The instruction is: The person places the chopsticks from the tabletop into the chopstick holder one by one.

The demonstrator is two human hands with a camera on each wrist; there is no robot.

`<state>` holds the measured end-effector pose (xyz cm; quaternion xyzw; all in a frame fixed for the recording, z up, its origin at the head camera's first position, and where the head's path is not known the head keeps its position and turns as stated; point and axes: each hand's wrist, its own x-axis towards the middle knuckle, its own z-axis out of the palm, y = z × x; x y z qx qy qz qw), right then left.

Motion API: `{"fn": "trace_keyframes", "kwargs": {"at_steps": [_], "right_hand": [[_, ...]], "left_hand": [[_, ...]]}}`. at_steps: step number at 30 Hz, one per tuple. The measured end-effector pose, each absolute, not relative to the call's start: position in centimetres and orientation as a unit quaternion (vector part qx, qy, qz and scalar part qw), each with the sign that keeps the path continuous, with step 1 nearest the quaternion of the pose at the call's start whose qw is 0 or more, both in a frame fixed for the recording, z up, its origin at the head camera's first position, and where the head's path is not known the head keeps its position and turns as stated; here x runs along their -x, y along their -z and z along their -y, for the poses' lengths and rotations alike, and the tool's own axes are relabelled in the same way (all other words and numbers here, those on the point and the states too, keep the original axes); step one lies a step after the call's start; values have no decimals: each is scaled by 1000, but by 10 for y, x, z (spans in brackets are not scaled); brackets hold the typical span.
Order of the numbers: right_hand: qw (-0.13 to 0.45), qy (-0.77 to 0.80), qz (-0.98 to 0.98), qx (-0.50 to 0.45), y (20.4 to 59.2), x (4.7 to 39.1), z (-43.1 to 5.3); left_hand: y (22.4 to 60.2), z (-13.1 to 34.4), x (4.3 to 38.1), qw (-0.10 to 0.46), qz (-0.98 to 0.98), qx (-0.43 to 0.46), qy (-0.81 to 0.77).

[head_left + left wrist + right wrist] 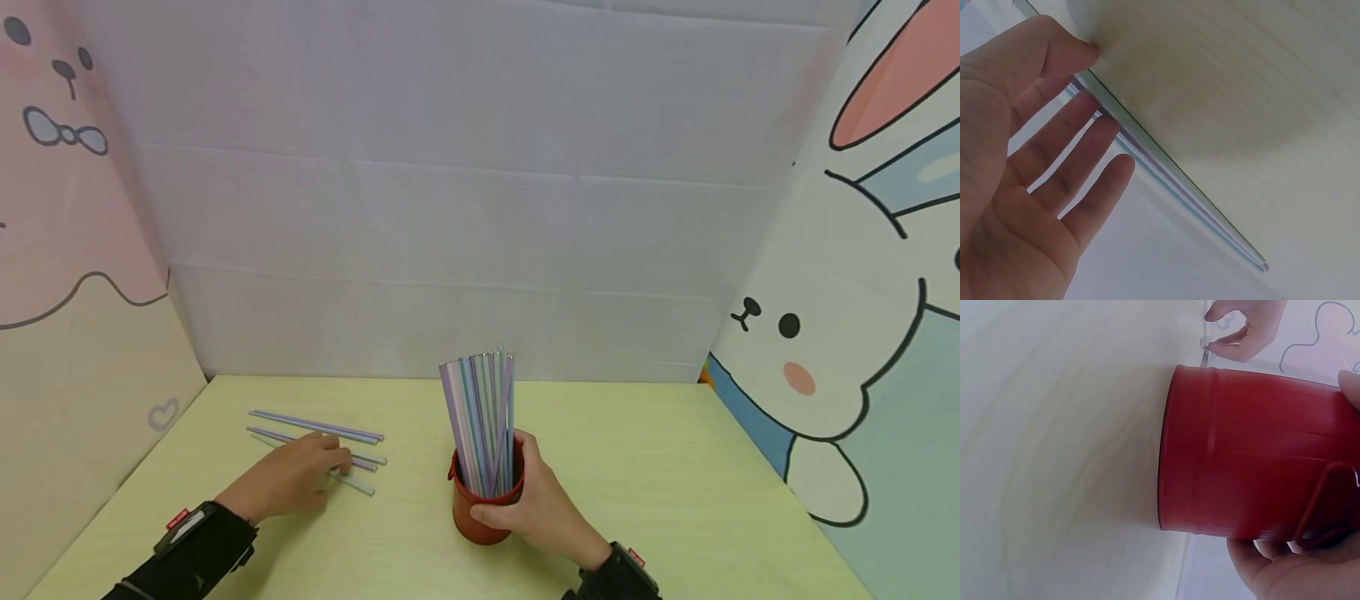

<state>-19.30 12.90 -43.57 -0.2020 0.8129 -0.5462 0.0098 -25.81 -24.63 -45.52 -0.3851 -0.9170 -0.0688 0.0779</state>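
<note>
Several thin pastel straws [315, 425] lie in a loose row on the left side of the table. My left hand [300, 473] is over the nearest of them, a pale green straw [1160, 155]. In the left wrist view that straw runs between thumb and fingers; the right wrist view shows a gap between thumb and fingertips. A red metal cup [480, 523] stands upright at the middle, holding a thick bunch of straws [480, 425]. My right hand [543, 508] grips the cup from its right side, thumb across the front. Its other fingers are mostly hidden behind the cup.
The pale wooden table [637, 467] reaches back to a white cloth wall [465, 225]. Printed panels stand on both sides, a pink and cream one [75, 375] at left and one with a rabbit [840, 358] at right. A wire handle [1316, 500] juts from the cup.
</note>
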Motion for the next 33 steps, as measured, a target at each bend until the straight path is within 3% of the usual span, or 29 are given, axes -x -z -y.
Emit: {"fn": "trace_keyframes", "kwargs": {"at_steps": [6, 20, 33], "right_hand": [[15, 549, -811, 202, 419, 185, -126], [15, 553, -808, 204, 422, 186, -126], [14, 549, -811, 204, 420, 185, -126]], "left_hand": [[455, 245, 261, 68, 916, 388, 72], [457, 243, 262, 94, 891, 434, 91], [438, 233, 255, 77, 896, 426, 101]]}}
